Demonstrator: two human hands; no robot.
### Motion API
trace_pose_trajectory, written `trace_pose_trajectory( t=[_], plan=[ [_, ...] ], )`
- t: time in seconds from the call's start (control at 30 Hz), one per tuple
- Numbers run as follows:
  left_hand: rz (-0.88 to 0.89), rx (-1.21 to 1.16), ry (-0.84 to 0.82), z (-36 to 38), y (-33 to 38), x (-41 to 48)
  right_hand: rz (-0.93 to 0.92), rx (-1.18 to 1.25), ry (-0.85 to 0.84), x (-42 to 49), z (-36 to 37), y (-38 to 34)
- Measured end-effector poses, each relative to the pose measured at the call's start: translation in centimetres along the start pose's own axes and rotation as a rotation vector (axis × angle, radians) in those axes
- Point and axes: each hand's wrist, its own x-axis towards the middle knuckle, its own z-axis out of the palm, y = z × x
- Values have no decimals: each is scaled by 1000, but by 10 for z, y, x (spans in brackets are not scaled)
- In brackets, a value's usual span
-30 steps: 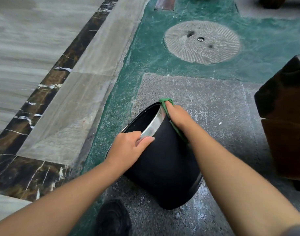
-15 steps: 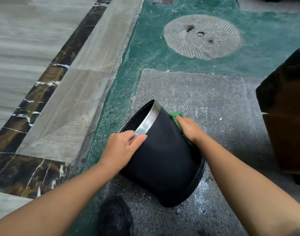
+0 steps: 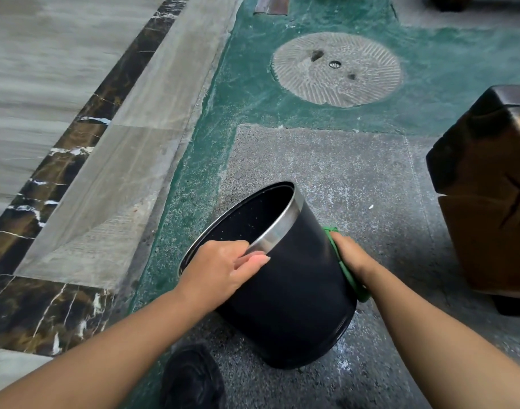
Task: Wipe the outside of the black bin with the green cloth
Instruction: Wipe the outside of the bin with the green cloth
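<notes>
The black bin point(image 3: 294, 293) with a silver rim band is tilted on the grey floor, its mouth facing up and to the left. My left hand point(image 3: 223, 268) grips the near rim, thumb outside and fingers over the edge. My right hand point(image 3: 351, 256) presses the green cloth point(image 3: 345, 268) flat against the bin's right outer wall, about halfway down. Only a thin strip of the cloth shows between the palm and the wall.
A dark wooden block stool point(image 3: 488, 187) stands close on the right. A round grooved millstone point(image 3: 337, 69) is set in the green floor beyond. My black shoe point(image 3: 192, 379) sits just below the bin. Marble tiles point(image 3: 76, 143) run along the left.
My right hand has slid the green cloth from the rim down along the bin's right side. The left hand has kept its hold on the rim.
</notes>
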Motion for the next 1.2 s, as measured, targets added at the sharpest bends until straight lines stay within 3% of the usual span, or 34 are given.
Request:
trace_pose_trajectory(
  t=[0.3, 0.47, 0.6, 0.77, 1.0, 1.1, 1.2],
  plan=[
    [84, 115, -43, -4, 11, -2, -140, 117, -96, 5, 12, -103],
    [6, 75, -62, -3, 12, -3, -280, -13, -116, 2, 20, -149],
    [-72, 20, -44, -2, 9, 1, -418, -222, 95, -15, 34, -139],
    [-260, 24, 31, -3, 1, 16, -545, -319, 388, -60, 74, -70],
    [-371, -36, 29, -6, -5, 39, -655, -478, 531, -102, 115, 13],
    [-373, -11, 31, -4, 2, 49, -606, -436, 614, -104, 116, 30],
    [-354, 48, 42, 0, 16, 57, -528, -201, 732, -102, 111, 22]
  ],
)
